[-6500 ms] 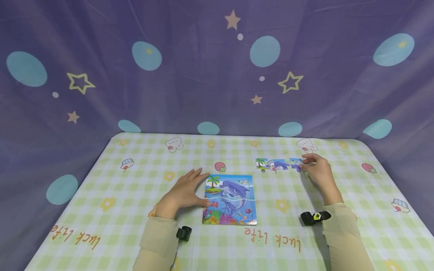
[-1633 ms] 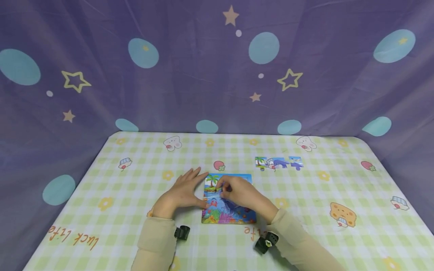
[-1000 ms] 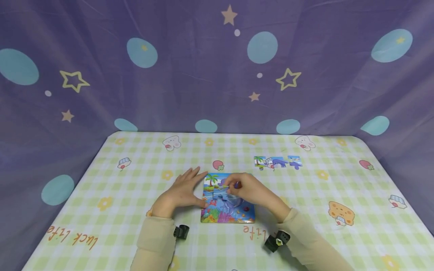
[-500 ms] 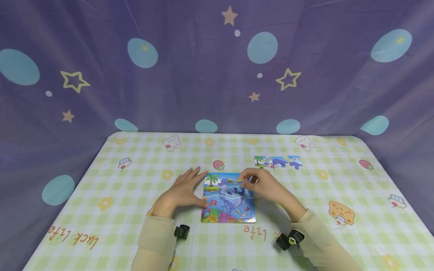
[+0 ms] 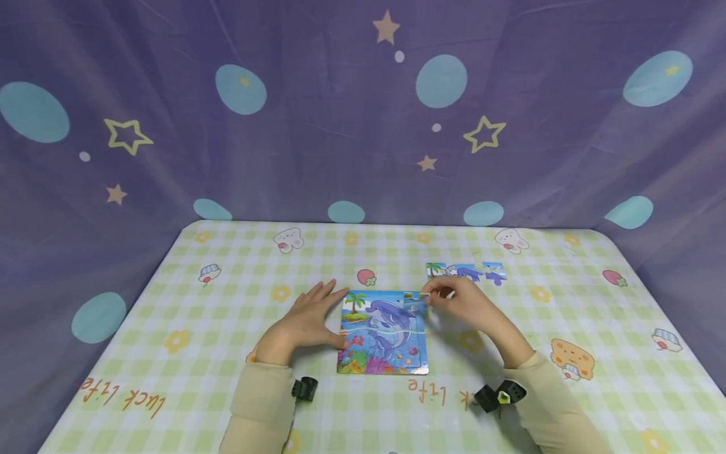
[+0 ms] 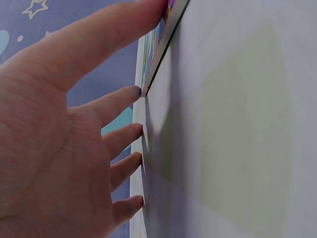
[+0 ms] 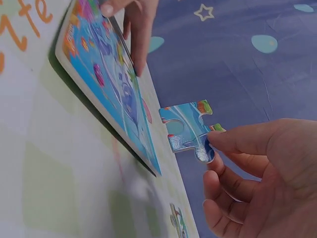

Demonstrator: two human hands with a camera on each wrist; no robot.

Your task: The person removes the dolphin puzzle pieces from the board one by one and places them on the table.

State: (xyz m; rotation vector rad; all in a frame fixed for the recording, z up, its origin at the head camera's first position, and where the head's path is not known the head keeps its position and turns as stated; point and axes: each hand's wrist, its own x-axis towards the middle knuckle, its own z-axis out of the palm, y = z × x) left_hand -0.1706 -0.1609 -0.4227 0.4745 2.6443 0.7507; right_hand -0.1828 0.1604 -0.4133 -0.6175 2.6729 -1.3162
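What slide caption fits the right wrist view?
Right hand pinching jigsaw piece near dolphin puzzle, left hand at its far edge.

Both forearms [image 5: 259,403] stretch toward the far edge of the table [image 5: 238,252]; the left hand [image 5: 303,323] spreads straight fingers, the right hand [image 5: 467,307] pinches with thumb and forefinger

Curtained-in table [image 5: 170,366]; can't tell what kind of room. Purple curtain [image 5: 317,157] with star-and-oval print hangs behind and at both sides; table surface is green-white check with cartoon prints.
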